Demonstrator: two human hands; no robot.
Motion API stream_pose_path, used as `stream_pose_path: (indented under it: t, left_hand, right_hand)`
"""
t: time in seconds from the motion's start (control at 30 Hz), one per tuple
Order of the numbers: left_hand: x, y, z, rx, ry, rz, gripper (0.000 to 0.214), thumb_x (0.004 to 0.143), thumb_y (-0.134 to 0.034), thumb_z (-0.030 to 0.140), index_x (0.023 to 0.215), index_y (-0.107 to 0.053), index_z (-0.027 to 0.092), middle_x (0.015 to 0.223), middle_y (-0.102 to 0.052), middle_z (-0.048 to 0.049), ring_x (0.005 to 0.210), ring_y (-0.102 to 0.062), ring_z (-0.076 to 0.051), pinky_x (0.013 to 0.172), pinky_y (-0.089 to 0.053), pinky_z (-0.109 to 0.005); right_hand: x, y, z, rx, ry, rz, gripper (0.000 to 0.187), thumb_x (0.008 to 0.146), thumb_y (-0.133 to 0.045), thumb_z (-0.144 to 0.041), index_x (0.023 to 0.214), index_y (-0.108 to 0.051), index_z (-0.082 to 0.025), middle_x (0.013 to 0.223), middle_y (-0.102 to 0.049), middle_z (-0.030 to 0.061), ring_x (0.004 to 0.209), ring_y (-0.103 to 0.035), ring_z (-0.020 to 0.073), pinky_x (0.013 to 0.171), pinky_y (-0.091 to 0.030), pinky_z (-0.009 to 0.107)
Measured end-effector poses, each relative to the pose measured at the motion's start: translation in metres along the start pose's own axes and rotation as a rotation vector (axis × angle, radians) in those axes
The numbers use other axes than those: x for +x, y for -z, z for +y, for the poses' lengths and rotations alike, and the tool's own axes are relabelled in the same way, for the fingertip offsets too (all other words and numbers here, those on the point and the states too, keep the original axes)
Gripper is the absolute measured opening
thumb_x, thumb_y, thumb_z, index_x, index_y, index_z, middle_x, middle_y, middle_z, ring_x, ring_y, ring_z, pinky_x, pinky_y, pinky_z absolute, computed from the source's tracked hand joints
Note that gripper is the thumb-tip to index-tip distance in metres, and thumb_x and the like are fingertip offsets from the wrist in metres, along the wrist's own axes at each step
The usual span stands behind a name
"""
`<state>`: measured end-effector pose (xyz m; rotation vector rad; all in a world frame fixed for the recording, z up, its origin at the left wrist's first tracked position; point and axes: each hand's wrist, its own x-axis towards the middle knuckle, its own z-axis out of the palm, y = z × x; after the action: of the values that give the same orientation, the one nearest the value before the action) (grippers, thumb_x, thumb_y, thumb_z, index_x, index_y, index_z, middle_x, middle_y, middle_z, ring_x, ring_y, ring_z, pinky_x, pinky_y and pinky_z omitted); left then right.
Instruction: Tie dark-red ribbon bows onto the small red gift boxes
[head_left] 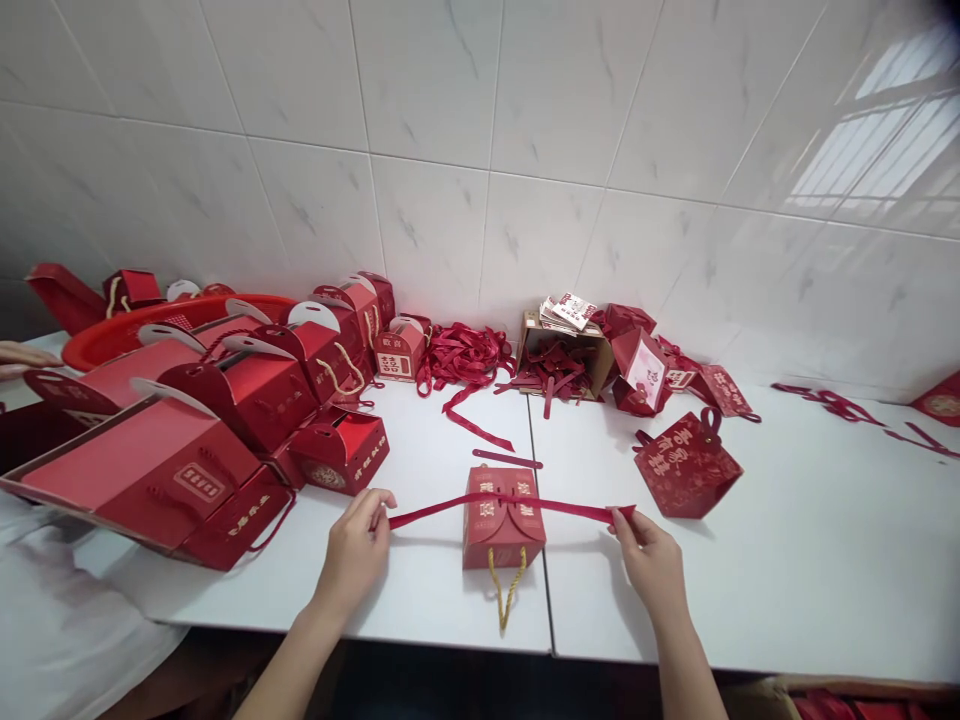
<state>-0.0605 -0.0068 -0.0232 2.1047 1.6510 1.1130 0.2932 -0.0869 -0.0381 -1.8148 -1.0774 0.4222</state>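
Note:
A small red gift box (504, 540) with gold lettering stands on the white table, its gold cord handle (504, 605) hanging toward the front edge. Across its top lies a dark red ribbon (435, 508), pulled out to both sides. My left hand (360, 540) pinches the ribbon's left end, and my right hand (646, 548) pinches its right end. Neither hand touches the box. Just behind the box is a flat dark red strap (507, 459), with a loose piece of ribbon (476, 425) beyond it.
Red gift boxes (255, 390) are piled at left, near an orange-red plastic basket (180, 318) and another person's hand (30, 353). Against the tiled wall are a ribbon heap (469, 350) and a carton (600, 360) of straps. A patterned red box (690, 465) stands at right.

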Motion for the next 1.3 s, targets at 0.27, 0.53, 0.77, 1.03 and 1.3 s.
stream_pose_path:
  t: [0.27, 0.53, 0.77, 1.03, 1.3]
  left_hand:
    - [0.008, 0.001, -0.01, 0.043, 0.026, -0.028, 0.01, 0.079, -0.047, 0.021, 0.078, -0.057, 0.022, 0.098, -0.056, -0.0068, 0.094, -0.055, -0.025, 0.086, -0.041, -0.04]
    - [0.017, -0.029, 0.068, -0.609, 0.102, -0.287, 0.017, 0.083, -0.056, 0.035, 0.086, -0.049, 0.02, 0.089, -0.054, -0.0023, 0.089, -0.056, -0.018, 0.086, -0.047, -0.034]
    - [0.01, -0.043, 0.087, -0.685, 0.211, -0.342, 0.027, 0.08, -0.06, 0.037, 0.086, -0.038, 0.022, 0.078, -0.047, 0.0035, 0.071, -0.053, -0.013, 0.063, -0.044, -0.024]
    - [0.008, -0.034, 0.087, -0.346, 0.141, -0.269, 0.039, 0.076, -0.059, 0.041, 0.059, -0.03, 0.02, 0.056, -0.03, 0.0062, 0.055, -0.031, -0.011, 0.053, -0.027, -0.023]
    - [0.032, -0.016, 0.069, -0.353, 0.101, -0.522, 0.03, 0.084, -0.044, 0.045, 0.065, -0.044, 0.021, 0.061, -0.042, 0.0033, 0.059, -0.04, -0.014, 0.057, -0.033, -0.024]
  right_hand:
    - [0.006, 0.002, 0.007, 0.038, 0.085, 0.023, 0.048, 0.078, -0.057, -0.054, 0.106, -0.065, -0.016, 0.111, -0.066, 0.0154, 0.093, -0.064, 0.028, 0.081, -0.051, 0.043]
    - [0.001, -0.031, -0.062, 0.139, 0.273, -0.192, 0.039, 0.093, -0.039, -0.044, 0.112, -0.06, -0.018, 0.106, -0.065, 0.0119, 0.1, -0.061, 0.0234, 0.089, -0.048, 0.04]
    - [-0.016, -0.058, -0.082, 0.133, 0.242, -0.352, 0.039, 0.089, -0.047, -0.042, 0.12, -0.053, -0.018, 0.068, -0.049, -0.0028, 0.057, -0.049, 0.0133, 0.055, -0.043, 0.025]
    - [-0.011, -0.049, -0.074, 0.251, 0.274, -0.398, 0.034, 0.085, -0.056, -0.036, 0.115, -0.052, -0.019, 0.067, -0.04, -0.0052, 0.059, -0.044, 0.0116, 0.058, -0.042, 0.024]
    - [0.002, -0.021, -0.078, 0.123, 0.504, -0.456, 0.024, 0.083, -0.053, -0.022, 0.063, -0.042, -0.02, 0.07, -0.045, -0.0011, 0.061, -0.042, 0.0117, 0.055, -0.037, 0.025]
